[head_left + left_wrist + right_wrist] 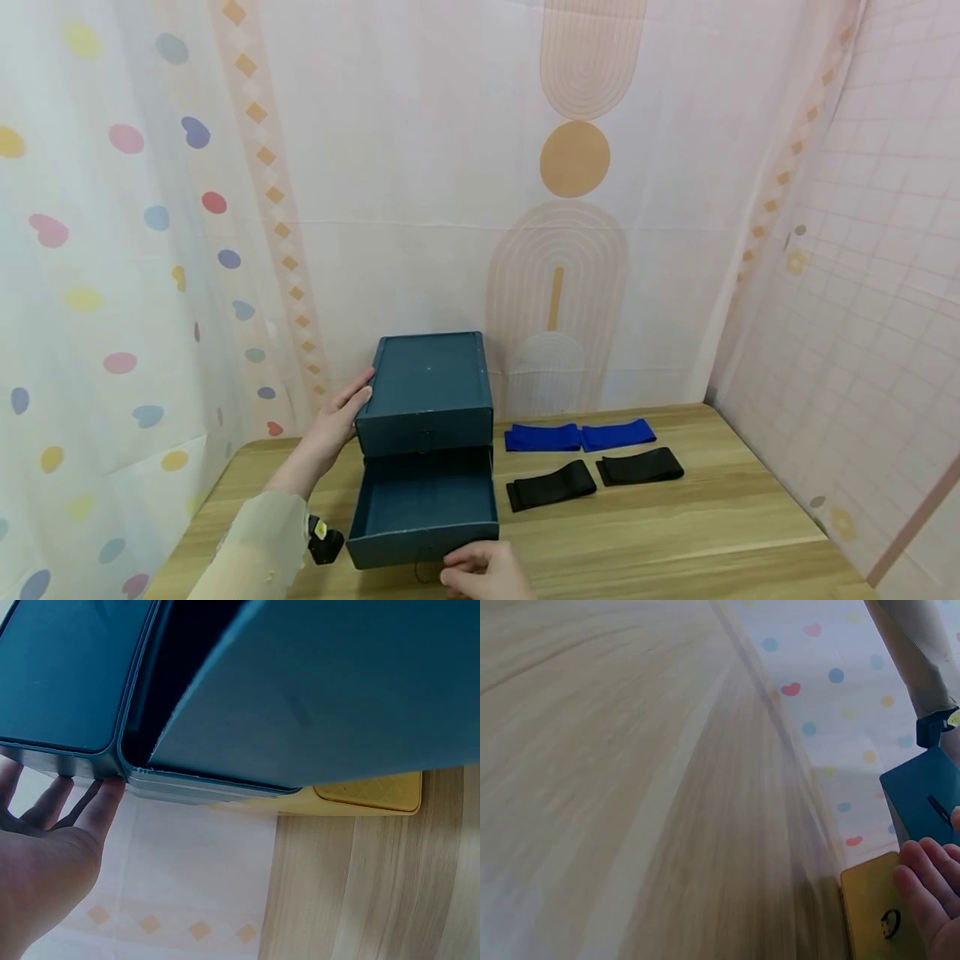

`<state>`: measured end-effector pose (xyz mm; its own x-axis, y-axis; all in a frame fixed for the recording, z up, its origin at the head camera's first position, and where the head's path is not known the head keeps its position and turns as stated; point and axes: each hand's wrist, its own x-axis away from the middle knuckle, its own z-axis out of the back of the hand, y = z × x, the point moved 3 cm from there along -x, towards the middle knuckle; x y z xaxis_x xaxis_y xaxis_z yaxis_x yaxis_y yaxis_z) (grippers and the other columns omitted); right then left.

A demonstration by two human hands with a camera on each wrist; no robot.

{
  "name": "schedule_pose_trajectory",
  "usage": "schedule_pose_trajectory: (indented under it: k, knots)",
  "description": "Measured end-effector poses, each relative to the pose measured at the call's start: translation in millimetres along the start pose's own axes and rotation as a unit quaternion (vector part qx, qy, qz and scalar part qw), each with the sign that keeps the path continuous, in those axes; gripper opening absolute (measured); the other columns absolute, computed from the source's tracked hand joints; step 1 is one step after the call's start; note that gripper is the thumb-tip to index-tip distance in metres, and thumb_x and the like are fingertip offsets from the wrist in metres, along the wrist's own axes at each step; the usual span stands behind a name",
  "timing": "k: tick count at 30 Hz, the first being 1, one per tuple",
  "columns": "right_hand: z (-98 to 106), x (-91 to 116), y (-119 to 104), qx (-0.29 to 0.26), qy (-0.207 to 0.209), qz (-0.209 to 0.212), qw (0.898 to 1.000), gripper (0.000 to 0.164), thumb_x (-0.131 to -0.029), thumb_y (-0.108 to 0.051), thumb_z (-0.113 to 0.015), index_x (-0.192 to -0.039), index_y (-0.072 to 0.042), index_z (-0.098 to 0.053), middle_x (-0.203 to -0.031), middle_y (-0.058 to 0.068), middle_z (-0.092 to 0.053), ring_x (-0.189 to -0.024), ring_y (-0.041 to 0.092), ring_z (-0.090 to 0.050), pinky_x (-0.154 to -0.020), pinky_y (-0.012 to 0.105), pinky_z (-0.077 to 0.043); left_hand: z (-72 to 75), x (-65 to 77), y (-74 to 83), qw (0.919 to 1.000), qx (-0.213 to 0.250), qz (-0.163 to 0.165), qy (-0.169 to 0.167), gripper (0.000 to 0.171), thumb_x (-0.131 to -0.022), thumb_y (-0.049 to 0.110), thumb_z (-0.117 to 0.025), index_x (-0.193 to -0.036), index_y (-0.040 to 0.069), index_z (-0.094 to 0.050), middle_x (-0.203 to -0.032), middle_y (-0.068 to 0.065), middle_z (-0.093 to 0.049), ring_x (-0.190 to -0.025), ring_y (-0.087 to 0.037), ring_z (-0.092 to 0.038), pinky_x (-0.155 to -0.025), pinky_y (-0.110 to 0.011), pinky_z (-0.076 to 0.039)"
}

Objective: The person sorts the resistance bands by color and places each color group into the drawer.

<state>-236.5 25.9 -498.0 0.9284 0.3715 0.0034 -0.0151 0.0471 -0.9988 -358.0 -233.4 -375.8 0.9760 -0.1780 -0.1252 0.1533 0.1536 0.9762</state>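
Observation:
A teal drawer box (431, 375) stands on the table with its lower teal drawer (427, 496) pulled out; the visible drawer floor is bare. Against the box's left side rests my left hand (337, 421); in the left wrist view its extended fingertips touch the casing. My right hand (487, 571) is at the drawer's front right corner, fingertips beside the dark loop handle (427, 569). Relaxed fingers of that hand show in the right wrist view, with no grip on the loop visible. A yellow drawer (877, 907) with its own dark loop sits below the teal one.
Two folded blue bands (543, 437) and two folded black bands (551, 486) lie to the right of the box on the wooden table (675, 533). Patterned curtains (420, 275) hang behind and at both sides. A black camera (325, 543) is strapped to the left wrist.

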Motion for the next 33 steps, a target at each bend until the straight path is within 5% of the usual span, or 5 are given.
schedule_pose_trajectory:
  k: [12, 18, 28, 33]
  knots:
    - [79, 12, -6, 0.082, -0.08, 0.075, 0.991, 0.022, -0.092, -0.011, -0.066, -0.102, 0.008, -0.072, -0.086, 0.011, -0.072, -0.072, 0.01, -0.066, -0.065, 0.022, -0.053, -0.8, -0.4, 2.7, 1.0, -0.002, 0.002, 0.001, 0.061, -0.104, 0.043, -0.04, -0.157, 0.023, -0.017, -0.162, -0.009, -0.003, -0.145, -0.034, -0.012, -0.111, -0.058, -0.021]
    - [119, -2, -15, 0.135, -0.038, 0.135, 0.981, 0.02, -0.091, -0.007, -0.067, -0.1, 0.011, -0.07, -0.083, 0.015, -0.071, -0.069, 0.016, -0.068, -0.062, 0.033, -0.057, 0.3, -1.9, -1.4, 1.0, 0.001, 0.001, -0.003, 0.061, -0.104, 0.043, -0.04, -0.157, 0.024, -0.017, -0.162, -0.009, -0.003, -0.145, -0.034, -0.014, -0.111, -0.058, -0.023]
    - [178, -38, -8, 0.236, 0.041, 0.08, 0.968, 0.022, -0.087, -0.012, -0.073, -0.099, 0.007, -0.071, -0.079, 0.006, -0.07, -0.068, 0.03, -0.067, -0.058, 0.036, -0.056, 2.2, -2.2, -4.0, 1.0, -0.005, 0.002, -0.005, 0.062, -0.104, 0.044, -0.04, -0.157, 0.025, -0.015, -0.162, -0.009, -0.002, -0.145, -0.035, -0.011, -0.11, -0.06, -0.022]
    - [199, -49, -4, 0.256, 0.076, 0.07, 0.961, 0.024, -0.089, -0.013, -0.071, -0.102, 0.007, -0.071, -0.08, 0.008, -0.07, -0.063, 0.022, -0.065, -0.055, 0.034, -0.055, 1.5, -2.8, -2.9, 1.0, -0.004, -0.003, -0.004, 0.062, -0.104, 0.044, -0.04, -0.157, 0.023, -0.016, -0.162, -0.01, -0.002, -0.145, -0.035, -0.012, -0.11, -0.059, -0.023]
